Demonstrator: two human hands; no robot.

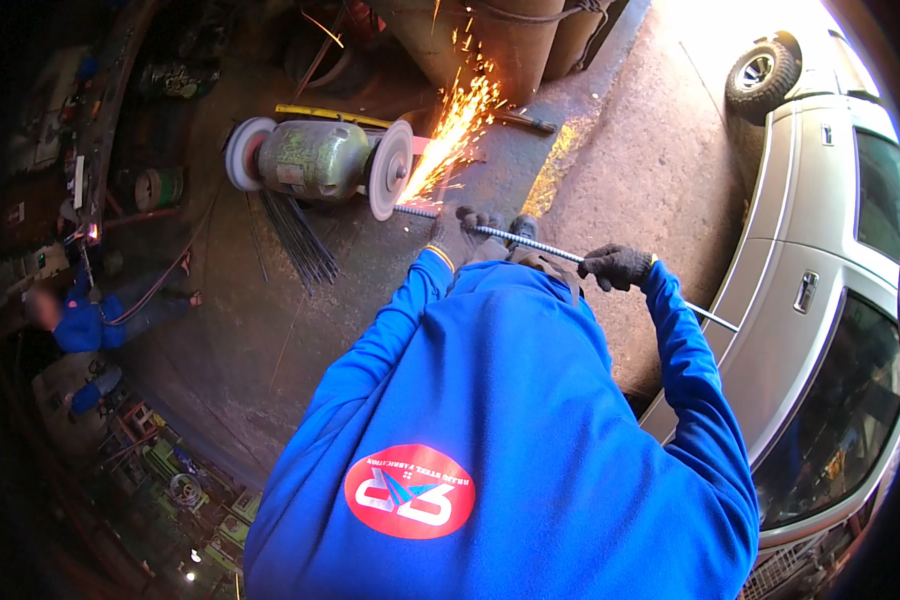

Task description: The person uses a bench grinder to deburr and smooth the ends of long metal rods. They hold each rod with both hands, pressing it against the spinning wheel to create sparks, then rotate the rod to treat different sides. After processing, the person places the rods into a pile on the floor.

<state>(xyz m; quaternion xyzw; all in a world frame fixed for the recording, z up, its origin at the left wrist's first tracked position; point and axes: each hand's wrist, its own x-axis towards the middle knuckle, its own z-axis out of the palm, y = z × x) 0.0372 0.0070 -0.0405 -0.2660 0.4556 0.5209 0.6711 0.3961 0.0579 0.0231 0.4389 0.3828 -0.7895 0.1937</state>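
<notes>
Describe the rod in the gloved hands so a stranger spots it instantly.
Find the green grinder, upper left of centre. From its right wheel, a ribbed metal rod slants down rightward through the gloved left hand, then the right hand. Unlike the dark rods bunched below the grinder, this lighter one is held up alone.

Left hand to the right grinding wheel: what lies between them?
In the head view, a stretch of rod runs from the left hand to that wheel.

Metal workshop: double-wheel grinder [315, 160] throwing sparks [460, 125], bundled rods [297, 240] (vehicle [805, 215] parked alongside).
</notes>
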